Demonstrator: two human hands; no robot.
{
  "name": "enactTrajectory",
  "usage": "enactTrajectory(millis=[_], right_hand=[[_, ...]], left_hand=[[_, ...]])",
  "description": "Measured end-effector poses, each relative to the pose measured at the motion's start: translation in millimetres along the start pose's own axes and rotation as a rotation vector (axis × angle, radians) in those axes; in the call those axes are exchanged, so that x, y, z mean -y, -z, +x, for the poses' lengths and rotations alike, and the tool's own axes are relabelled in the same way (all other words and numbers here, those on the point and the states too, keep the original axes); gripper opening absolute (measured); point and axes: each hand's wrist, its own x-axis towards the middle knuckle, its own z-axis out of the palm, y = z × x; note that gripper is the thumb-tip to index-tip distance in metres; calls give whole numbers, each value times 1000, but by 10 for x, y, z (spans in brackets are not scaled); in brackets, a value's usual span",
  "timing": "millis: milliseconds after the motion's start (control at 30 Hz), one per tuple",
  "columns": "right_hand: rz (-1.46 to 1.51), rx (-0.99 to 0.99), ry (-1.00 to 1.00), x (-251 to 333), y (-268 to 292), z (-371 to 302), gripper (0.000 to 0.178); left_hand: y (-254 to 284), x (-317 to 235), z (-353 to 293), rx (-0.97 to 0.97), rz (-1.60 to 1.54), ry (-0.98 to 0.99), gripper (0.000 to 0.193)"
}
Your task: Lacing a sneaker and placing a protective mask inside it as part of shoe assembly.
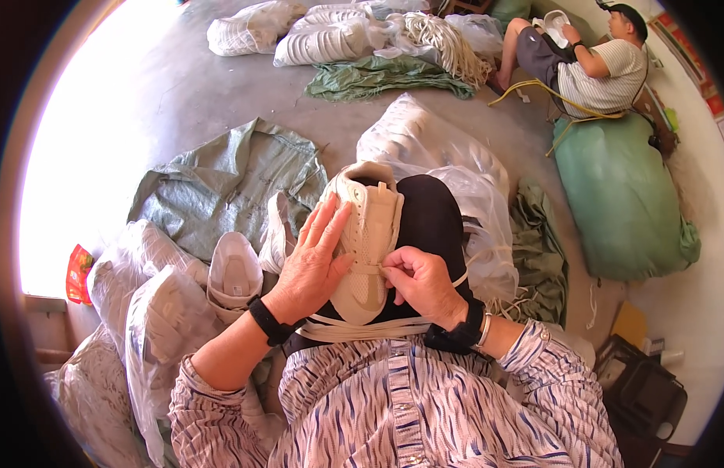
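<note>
- A seated person steadies a beige sneaker on their knee, toe pointing toward their body.
- The left hand lies flat and spread along the shoe's side, bracing it.
- The right hand is pinched narrow on a pale lace at the lower eyelets; the upper eyelets look unlaced, so the lacing seems barely begun.
- A white sneaker rests just beside the left forearm; whether it is laced cannot be told.
- Clear bags of white shoes lie on the concrete floor.
- A second person sits well apart, near a green sack.
</note>
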Motion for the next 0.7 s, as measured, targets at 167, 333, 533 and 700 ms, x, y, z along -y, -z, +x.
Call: enactTrajectory(millis=[167, 333, 533, 700], right_hand=[[243, 7, -171, 95, -48, 93, 9], [426, 57, -347, 244, -5, 32, 14], [-650, -54, 549, 313, 80, 59, 19], [-886, 1, 920, 261, -3, 235, 18]], left_hand=[[28, -117, -161, 91, 160, 14, 70], [-109, -342, -181, -3, 588, 4, 64], [-257, -391, -182, -78, 610, 34, 62], [-253, -304, -170, -123, 404, 26, 62]])
